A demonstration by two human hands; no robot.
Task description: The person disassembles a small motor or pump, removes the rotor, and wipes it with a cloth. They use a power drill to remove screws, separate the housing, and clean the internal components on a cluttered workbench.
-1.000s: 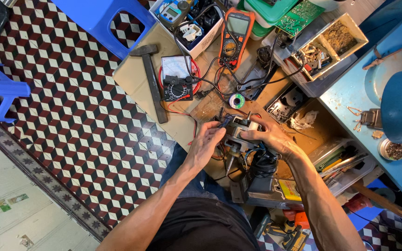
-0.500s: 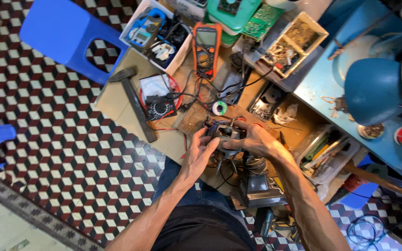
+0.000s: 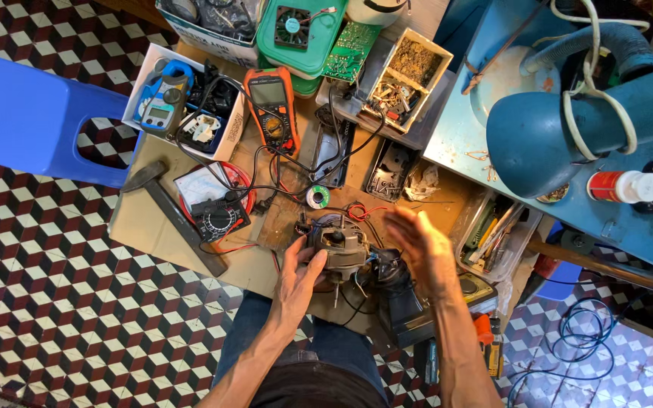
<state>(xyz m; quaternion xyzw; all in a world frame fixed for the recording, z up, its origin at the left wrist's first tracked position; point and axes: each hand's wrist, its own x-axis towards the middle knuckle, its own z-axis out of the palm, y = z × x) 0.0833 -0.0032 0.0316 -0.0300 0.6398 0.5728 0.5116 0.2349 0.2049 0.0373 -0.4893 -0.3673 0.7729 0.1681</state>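
One hand, the left [image 3: 301,273], still clasps the motor [image 3: 339,250] on the worktop [image 3: 153,227]. The right hand [image 3: 426,253] has let go, its grip now wide beside it.

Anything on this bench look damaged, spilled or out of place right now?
Nothing looks spilled. The small motor sits with its casing off and loose wires trailing from it, gripped by the left hand while the right hand hovers open beside it. The orange multimeter lies in tangled leads.
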